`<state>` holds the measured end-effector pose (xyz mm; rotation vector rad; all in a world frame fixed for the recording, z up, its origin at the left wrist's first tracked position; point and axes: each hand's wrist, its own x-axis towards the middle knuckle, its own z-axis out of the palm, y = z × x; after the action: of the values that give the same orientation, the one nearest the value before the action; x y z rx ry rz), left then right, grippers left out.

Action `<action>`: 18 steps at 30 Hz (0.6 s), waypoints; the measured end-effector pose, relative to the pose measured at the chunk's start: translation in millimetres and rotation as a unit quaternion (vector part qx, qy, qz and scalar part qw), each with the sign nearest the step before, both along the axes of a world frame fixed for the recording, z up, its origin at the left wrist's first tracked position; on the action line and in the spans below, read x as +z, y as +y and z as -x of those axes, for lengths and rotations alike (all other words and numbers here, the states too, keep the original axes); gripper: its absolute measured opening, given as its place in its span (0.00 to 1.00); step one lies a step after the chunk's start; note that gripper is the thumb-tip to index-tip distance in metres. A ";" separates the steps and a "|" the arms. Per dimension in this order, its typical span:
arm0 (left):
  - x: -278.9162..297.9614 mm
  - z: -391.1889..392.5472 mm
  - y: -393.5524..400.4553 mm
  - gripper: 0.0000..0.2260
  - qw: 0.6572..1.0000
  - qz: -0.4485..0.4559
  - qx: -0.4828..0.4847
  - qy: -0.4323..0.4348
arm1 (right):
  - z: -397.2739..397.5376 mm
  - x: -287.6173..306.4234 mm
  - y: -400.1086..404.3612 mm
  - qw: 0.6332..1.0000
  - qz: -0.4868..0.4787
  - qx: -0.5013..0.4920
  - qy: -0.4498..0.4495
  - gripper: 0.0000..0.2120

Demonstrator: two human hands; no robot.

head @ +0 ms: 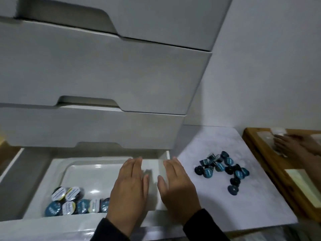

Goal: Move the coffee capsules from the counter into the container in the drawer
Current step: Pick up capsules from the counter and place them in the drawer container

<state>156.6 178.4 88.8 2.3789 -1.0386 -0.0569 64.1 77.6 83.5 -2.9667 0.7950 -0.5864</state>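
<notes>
Head view, looking down at an open drawer (13, 164) with a white glossy container (57, 173) inside. Both hands are over the container's right side, palms down, fingers straight and loosely together, holding nothing: left hand (129, 186) above the container's right part, right hand (175, 186) above its right rim and the drawer edge. Whether either touches the rim cannot be told. Capsules in two groups. Loose capsules (223, 168) lie on the white marbled counter (257, 197), to the right of the drawer: small dark cups with blue-teal foil lids, scattered in a rough cluster, some lid-up, some on their sides, several touching. Stored capsules (73, 202) sit in the container's near-left corner, packed against each other, lids tilted toward the camera; some lids are blue-teal, others white with a yellow-green edge and dark print, too blurred to read. The rest of the container floor is bare and reflects light. Closed white drawer fronts (104, 75) rise above the open one. Far right, a wooden tray (260, 150) with a second person's hand (288, 143) on it, blurred.
</notes>
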 end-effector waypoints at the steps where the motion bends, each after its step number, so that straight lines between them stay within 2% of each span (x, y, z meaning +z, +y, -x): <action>1: 1.1 14.6 -15.7 0.22 1.000 0.014 -0.010 -0.001 | 14.8 0.9 -14.9 1.000 0.009 0.005 0.025 0.16; 4: -1.2 61.3 -60.5 0.22 0.998 0.015 -0.068 0.007 | 59.9 -6.1 -62.6 0.999 -0.003 -0.032 -0.022 0.13; 6: -9.4 86.5 -86.6 0.23 0.997 0.020 -0.075 0.028 | 86.8 -13.0 -88.6 0.995 -0.064 -0.064 -0.047 0.17; 12: -43.0 131.0 -140.3 0.21 0.994 -0.013 -0.066 0.088 | 133.3 -45.6 -147.4 0.983 -0.166 -0.071 0.028 0.21; 15: -64.1 135.5 -159.2 0.19 0.991 -0.013 -0.044 0.123 | 138.1 -62.9 -166.9 0.981 -0.178 -0.067 0.036 0.20; 18: -80.3 130.0 -180.5 0.15 0.988 -0.017 -0.041 0.147 | 131.3 -80.0 -183.4 0.966 -0.244 -0.078 0.048 0.20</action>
<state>26.6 -2.2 8.5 2.2695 -0.9966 -0.4454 -67.2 -105.8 3.6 -2.5095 1.0154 -0.2072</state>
